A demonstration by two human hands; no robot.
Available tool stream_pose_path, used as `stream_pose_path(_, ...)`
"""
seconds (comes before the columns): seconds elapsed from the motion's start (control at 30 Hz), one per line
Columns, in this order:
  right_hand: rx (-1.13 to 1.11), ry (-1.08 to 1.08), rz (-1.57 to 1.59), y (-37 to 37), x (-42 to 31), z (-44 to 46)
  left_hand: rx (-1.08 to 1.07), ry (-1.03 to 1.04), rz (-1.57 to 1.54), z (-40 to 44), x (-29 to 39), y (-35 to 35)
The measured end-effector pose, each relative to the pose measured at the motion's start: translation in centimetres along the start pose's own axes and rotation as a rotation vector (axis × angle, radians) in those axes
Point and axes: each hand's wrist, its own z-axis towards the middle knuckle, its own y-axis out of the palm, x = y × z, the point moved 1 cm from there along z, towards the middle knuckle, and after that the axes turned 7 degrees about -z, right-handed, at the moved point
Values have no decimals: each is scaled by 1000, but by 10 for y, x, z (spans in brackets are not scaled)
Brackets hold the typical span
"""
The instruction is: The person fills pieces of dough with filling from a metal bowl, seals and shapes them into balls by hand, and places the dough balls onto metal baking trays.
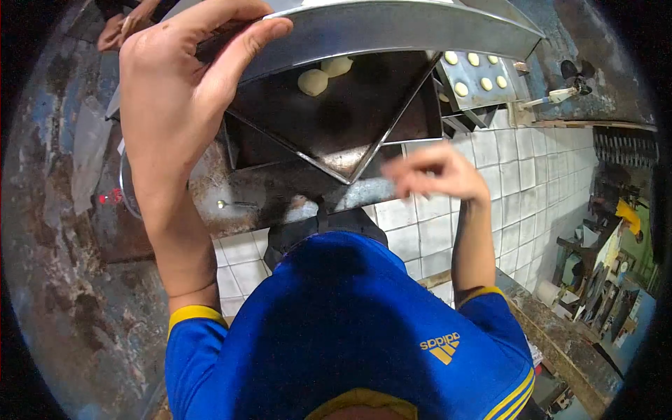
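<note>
My left hand (175, 91) is closed on the rim of a grey metal tray (392, 31), thumb along the edge, at the top left. Below that rim a dark tray (378, 105) lies cornerwise over another dark tray (413, 120). It carries pale round dough pieces (313, 82), two of them seen, touching or nearly so. To the right of the dark tray's near corner, my right hand (437, 171) is in the air, fingers stretched out and blurred at the tips, with nothing visible in it.
A tray with several dough pieces (486, 84) stands at the upper right, near a small fan (577, 75). Another person's hands (126, 28) show at the upper left. A worn dark table (56, 231) fills the left. White tiles (490, 175) and cluttered shelves (609, 280) are at the right.
</note>
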Motion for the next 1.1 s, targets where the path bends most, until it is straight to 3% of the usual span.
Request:
stream_pose_path(0.07,237,-306,-520,-4,-21,62,15,-19,-7,1,1,-1)
stream_pose_path(0.13,364,-343,-1147,-3,-9,115,-16,-66,16,3,1,-3)
stream_pose_path(0.2,335,-348,-1526,-6,15,175,-7,-39,-35,3,-1,2)
stream_pose_path(0.23,339,-357,-1524,-13,30,193,3,-22,-96,2,-1,3)
stream_pose_path(0.3,659,-865,-1769,-15,39,217,-5,18,-12,0,2,3)
stream_pose_path(0.33,656,-878,-1768,-15,38,222,-16,56,62,-1,4,3)
stream_pose_path(0.4,302,-628,-1662,-12,18,222,-12,93,137,-2,-3,2)
stream_pose_path(0.43,144,-613,-1480,-12,7,208,-35,57,141,-7,-6,3)
stream_pose_path(0.5,-250,-137,-971,18,-27,190,-60,43,127,-16,-8,7)
stream_pose_path(0.53,-233,-215,-448,39,-9,173,-69,47,134,-25,-15,13)
stream_pose_path(0.57,-355,24,-339,59,-25,151,-93,13,98,-35,-19,18)
stream_pose_path(0.6,-500,30,-284,78,-24,142,-119,-21,62,-47,-24,24)
stream_pose_path(0.67,-467,-48,26,123,-22,112,-150,-37,49,-78,-47,43)
stream_pose_path(0.7,-506,102,172,134,-34,101,-173,-43,39,-90,-56,50)
stream_pose_path(0.73,-458,33,55,140,-41,97,-202,-51,28,-102,-66,56)
stream_pose_path(0.8,-272,34,150,148,-64,92,-231,-58,20,-119,-85,63)
stream_pose_path(0.87,-38,-101,180,156,-84,95,-142,-86,-239,-124,-95,50)
stream_pose_path(0.93,279,-272,130,170,-106,113,-70,-428,-930,-126,-99,19)
stream_pose_path(1.0,554,-274,-75,196,-122,152,33,-488,-1330,-130,-111,-32)
stream_pose_path(1.1,674,-278,-217,245,-131,226,245,-448,-1138,-151,-141,-81)
